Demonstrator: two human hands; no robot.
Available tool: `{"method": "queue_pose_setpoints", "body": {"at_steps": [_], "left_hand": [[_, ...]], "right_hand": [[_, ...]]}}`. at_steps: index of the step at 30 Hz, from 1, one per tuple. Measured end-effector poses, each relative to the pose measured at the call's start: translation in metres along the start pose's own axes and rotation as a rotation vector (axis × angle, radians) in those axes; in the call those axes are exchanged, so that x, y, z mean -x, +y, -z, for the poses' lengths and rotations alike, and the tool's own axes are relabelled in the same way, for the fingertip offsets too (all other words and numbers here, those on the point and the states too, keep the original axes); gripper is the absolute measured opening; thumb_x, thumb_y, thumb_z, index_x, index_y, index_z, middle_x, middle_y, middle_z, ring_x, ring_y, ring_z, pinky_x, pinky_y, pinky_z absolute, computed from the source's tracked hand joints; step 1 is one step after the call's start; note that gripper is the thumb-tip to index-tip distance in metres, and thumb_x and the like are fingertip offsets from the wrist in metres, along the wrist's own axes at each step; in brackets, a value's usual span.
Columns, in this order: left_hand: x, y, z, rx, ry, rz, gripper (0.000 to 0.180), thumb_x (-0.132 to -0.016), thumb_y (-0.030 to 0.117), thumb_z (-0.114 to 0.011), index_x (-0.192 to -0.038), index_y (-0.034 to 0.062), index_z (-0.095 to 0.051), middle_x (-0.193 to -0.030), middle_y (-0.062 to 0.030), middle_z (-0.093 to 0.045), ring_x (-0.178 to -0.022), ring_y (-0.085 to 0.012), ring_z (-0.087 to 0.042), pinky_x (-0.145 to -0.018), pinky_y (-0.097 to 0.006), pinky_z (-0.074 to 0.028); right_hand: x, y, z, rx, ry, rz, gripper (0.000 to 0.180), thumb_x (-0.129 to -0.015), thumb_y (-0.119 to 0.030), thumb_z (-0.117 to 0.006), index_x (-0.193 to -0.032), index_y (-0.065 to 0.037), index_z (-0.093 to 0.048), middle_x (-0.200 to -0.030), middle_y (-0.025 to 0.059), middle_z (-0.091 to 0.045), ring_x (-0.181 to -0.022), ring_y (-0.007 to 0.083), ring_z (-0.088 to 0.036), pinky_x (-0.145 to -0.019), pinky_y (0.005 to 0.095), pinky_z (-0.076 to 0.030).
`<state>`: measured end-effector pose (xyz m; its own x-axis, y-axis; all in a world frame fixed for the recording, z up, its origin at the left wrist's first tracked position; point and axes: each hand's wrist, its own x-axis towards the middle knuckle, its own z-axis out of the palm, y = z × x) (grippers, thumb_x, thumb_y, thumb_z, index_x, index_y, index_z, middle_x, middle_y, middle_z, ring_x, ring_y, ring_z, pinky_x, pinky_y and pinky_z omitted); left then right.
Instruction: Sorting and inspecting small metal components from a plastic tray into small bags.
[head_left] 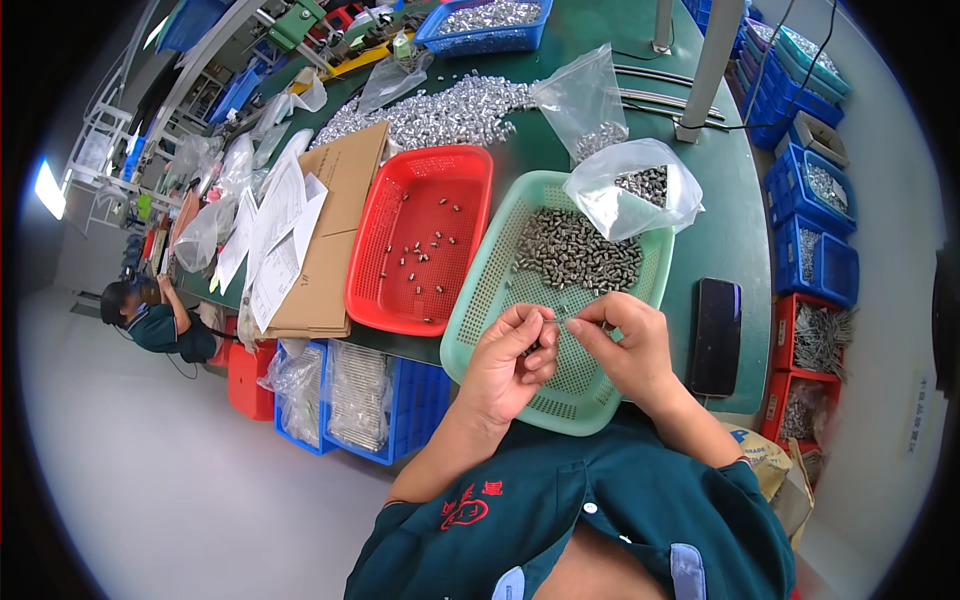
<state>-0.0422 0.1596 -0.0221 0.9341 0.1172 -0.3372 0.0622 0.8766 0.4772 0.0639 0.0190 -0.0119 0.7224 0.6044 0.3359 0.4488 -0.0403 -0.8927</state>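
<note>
Over the near half of a pale green perforated basket, my two hands meet at the fingertips. My left hand is closed, its thumb and forefinger pinched, and a few small dark metal parts show in its curled fingers. My right hand pinches at something thin and tiny between the two hands, too small to name. In the basket's far half lies a heap of small dark metal cylinders. An opened clear plastic bag with more such cylinders rests on its far rim.
Left of the basket stands a red basket with several loose metal cylinders. Shiny silver parts are heaped behind it. Cardboard and papers lie further left. A black phone lies on the right. Another person sits far left.
</note>
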Motion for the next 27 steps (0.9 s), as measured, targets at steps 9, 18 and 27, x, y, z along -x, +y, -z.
{"method": "queue_pose_setpoints", "body": {"at_steps": [9, 18, 27], "left_hand": [[0.0, -0.001, -0.002, -0.072, 0.023, -0.03, 0.011, -0.091, 0.016, -0.058, -0.097, 0.0068, -0.059, -0.076, -0.0034, -0.056, -0.057, -0.0072, -0.043, -0.046, -0.019, -0.032], [0.002, -0.002, -0.018, -0.074, 0.11, -0.079, 0.018, -0.09, 0.015, -0.06, -0.105, 0.0037, -0.061, -0.076, -0.0017, -0.055, -0.056, -0.0056, -0.043, -0.046, -0.018, -0.032], [-0.004, -0.002, -0.01, -0.156, 0.181, -0.022, 0.02, -0.093, 0.022, -0.057, -0.09, 0.0026, -0.057, -0.074, -0.0017, -0.052, -0.052, -0.0053, -0.039, -0.041, -0.018, -0.028]], "right_hand": [[-0.006, -0.002, -0.003, 0.176, 0.083, 0.312, 0.014, -0.066, -0.004, -0.074, -0.069, -0.004, -0.061, -0.064, 0.0056, -0.059, -0.056, 0.0239, -0.056, -0.053, 0.0344, -0.043], [-0.001, -0.001, -0.011, -0.293, 0.017, -0.274, 0.014, -0.08, -0.01, -0.071, -0.078, 0.002, -0.064, -0.065, 0.005, -0.063, -0.058, 0.0084, -0.055, -0.051, 0.0242, -0.043], [-0.004, 0.003, -0.007, -0.065, 0.118, -0.124, 0.014, -0.079, -0.01, -0.071, -0.075, 0.001, -0.063, -0.062, 0.0059, -0.059, -0.054, 0.0106, -0.052, -0.049, 0.0254, -0.041]]}}
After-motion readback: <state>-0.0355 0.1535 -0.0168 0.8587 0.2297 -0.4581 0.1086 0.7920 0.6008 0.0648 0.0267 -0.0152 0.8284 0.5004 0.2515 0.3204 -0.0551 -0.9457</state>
